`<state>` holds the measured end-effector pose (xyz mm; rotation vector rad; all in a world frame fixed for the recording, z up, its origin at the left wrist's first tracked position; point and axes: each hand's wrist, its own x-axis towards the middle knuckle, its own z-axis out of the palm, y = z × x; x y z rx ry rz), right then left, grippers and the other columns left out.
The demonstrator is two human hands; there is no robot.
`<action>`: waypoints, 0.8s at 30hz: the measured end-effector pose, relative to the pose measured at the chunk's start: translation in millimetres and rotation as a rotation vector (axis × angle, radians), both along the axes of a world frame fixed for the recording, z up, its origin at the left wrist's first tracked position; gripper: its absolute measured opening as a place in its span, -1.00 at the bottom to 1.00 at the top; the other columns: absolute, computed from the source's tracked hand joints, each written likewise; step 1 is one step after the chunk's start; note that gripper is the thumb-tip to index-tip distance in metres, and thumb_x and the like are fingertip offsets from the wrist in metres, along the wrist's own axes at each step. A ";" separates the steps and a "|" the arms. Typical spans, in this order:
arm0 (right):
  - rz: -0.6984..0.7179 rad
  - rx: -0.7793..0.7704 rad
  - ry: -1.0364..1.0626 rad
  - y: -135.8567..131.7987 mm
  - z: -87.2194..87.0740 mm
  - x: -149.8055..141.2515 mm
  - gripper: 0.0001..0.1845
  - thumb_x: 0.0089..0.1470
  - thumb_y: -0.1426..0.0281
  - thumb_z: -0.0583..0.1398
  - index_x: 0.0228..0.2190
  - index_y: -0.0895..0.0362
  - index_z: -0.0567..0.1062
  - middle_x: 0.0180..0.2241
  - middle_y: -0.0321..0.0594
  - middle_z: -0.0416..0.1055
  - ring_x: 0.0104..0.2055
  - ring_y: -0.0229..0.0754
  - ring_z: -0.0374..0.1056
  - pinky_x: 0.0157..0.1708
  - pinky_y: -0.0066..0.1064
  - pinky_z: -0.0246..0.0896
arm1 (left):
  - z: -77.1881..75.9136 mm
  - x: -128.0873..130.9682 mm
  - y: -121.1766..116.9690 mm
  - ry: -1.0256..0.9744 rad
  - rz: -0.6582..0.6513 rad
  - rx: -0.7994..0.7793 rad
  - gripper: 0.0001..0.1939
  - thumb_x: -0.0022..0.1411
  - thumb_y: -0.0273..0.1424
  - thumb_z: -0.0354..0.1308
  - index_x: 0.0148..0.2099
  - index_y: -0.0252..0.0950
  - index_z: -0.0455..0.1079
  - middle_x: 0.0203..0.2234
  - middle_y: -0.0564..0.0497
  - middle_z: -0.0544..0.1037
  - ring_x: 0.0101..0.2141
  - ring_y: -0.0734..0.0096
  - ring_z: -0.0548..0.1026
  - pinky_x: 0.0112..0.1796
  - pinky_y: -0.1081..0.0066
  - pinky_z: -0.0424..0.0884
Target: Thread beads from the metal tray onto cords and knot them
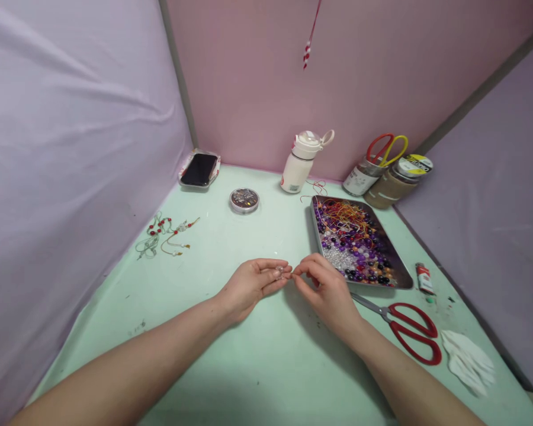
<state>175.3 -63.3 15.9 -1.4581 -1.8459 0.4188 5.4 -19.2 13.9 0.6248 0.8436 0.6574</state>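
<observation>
Over the middle of the table my left hand (249,287) is turned palm up, its thumb and fingers closed around a small clear bead (279,270). My right hand (322,287) meets it from the other side, thumb and forefinger pinched together right at the left fingertips. Whatever lies in that pinch is too small to make out. Just beyond the right hand is a metal tray (397,266) of purple, black, clear and orange beads, with a tangle of orange and red cord (344,214) on top.
Red-handled scissors (411,331) lie beside my right forearm, near a white glove (466,361) and a red lighter (424,278). A beaded cord (162,228) rests at left. Behind stand a round case (244,201), phone (199,170), white bottle (297,165) and jars (393,183).
</observation>
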 end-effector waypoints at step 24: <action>0.029 -0.021 -0.011 0.7 1.3 1.5 -0.89 0.15 0.49 0.12 -0.40 0.10 0.42 -0.37 -0.22 0.34 -0.28 -0.18 0.28 -0.31 -0.35 0.16 | -2.0 -0.1 -0.9 0.011 -0.024 0.003 -0.88 0.14 -0.61 0.20 -0.25 -0.41 0.51 -0.34 -0.10 0.61 -0.24 0.43 0.56 0.04 0.29 0.39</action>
